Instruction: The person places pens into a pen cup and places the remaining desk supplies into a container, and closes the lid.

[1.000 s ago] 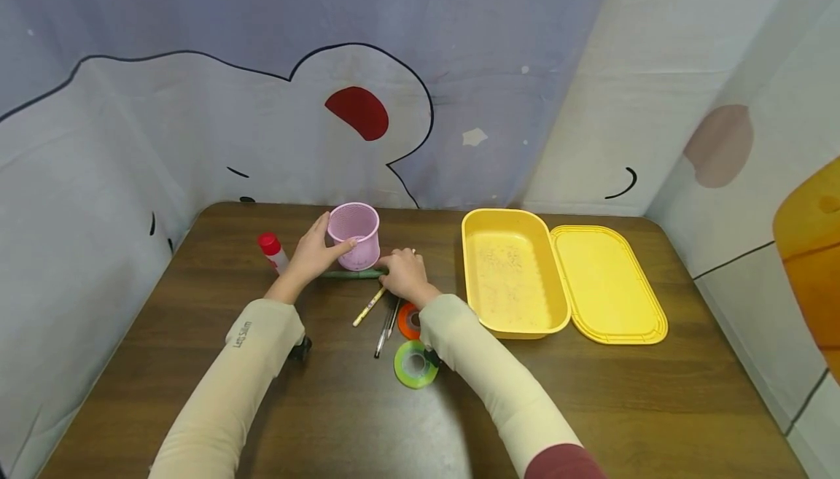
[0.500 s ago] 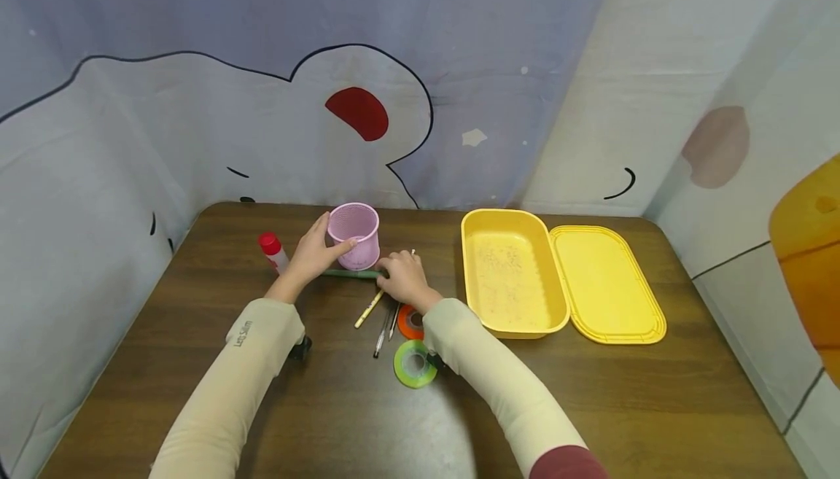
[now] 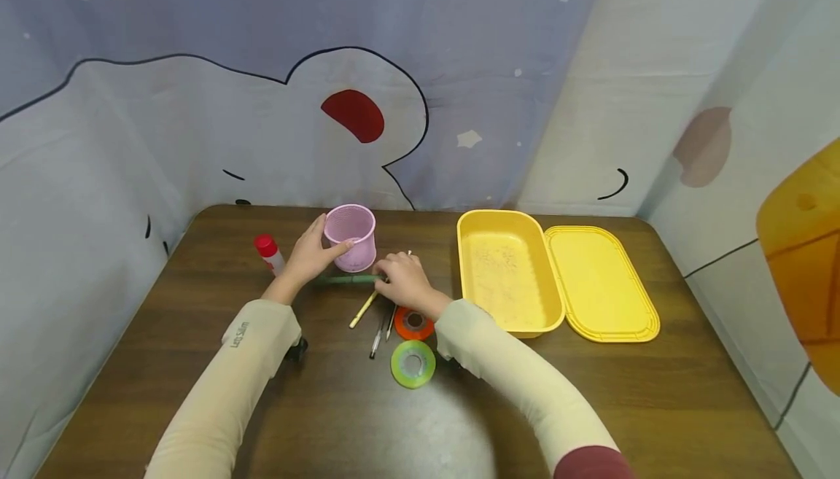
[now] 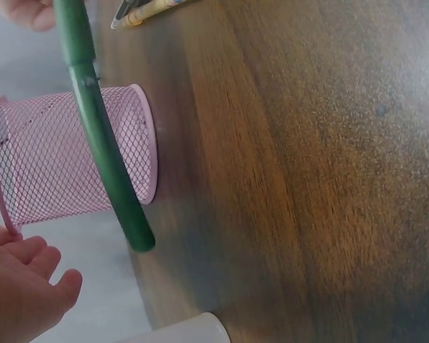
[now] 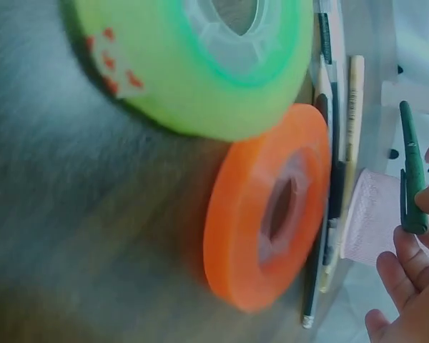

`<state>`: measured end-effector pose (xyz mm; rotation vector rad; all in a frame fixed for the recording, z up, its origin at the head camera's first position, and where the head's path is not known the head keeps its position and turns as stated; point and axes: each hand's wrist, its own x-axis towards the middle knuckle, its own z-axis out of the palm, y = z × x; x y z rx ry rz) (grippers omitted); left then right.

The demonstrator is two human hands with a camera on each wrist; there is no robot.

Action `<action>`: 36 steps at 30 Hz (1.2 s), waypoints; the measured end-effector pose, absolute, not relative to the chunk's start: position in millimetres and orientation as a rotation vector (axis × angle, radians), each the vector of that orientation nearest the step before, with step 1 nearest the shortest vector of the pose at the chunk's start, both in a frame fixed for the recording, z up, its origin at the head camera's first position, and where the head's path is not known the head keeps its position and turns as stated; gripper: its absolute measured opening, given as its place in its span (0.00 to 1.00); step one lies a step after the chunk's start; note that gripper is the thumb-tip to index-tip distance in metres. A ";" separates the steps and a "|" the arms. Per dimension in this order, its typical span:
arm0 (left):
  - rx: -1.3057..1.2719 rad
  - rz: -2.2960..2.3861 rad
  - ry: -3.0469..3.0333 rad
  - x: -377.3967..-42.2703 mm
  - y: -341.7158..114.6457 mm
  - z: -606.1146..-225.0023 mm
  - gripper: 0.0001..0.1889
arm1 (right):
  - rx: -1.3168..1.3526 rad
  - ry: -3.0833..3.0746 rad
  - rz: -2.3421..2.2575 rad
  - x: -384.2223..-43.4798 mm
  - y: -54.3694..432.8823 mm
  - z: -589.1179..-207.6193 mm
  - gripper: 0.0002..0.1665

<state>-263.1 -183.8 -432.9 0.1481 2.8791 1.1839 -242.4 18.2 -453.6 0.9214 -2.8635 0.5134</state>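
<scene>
A pink mesh pen cup (image 3: 359,255) stands upright at the back of the table. My left hand (image 3: 308,254) holds its rim from the left, the thumb across the front. In front of the cup is a green capped pen (image 4: 107,150), tilted and raised above the table in the left wrist view. My right hand (image 3: 405,282) pinches the pen by its capped end, as the right wrist view shows. Under and before this hand lie a yellow pencil (image 3: 362,311), a clear pen (image 3: 377,342) and a dark pencil (image 3: 390,326).
An orange tape roll (image 3: 402,329) and a green tape roll (image 3: 397,371) lie near the right sleeve. A red-capped glue stick (image 3: 267,248) stands left of my left hand. To the right are a yellow box (image 3: 505,286) and its lid (image 3: 604,289).
My right forearm has swung slightly right, uncovering more of both tape rolls. The right hand still pinches the green pen, and the left hand stays on the cup. The whole view shifts slightly.
</scene>
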 end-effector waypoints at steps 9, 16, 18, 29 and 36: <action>0.170 1.168 2.904 -265.1 -184.4 -432.5 0.46 | 1.064 -2.859 0.523 -237.4 38.0 -425.8 0.07; 0.189 1.173 2.903 -264.4 -184.9 -432.2 0.46 | 1.157 -2.755 0.576 -239.5 54.9 -400.0 0.06; 0.197 1.177 2.905 -264.3 -185.1 -432.3 0.46 | 1.169 -2.746 0.600 -240.9 59.2 -393.0 0.06; 0.193 1.152 2.928 -262.8 -184.1 -431.7 0.45 | 1.145 -2.689 0.641 -249.0 78.1 -360.7 0.05; 0.195 1.155 2.905 -262.0 -183.9 -431.3 0.45 | 1.001 -2.692 0.709 -259.1 81.3 -348.6 0.08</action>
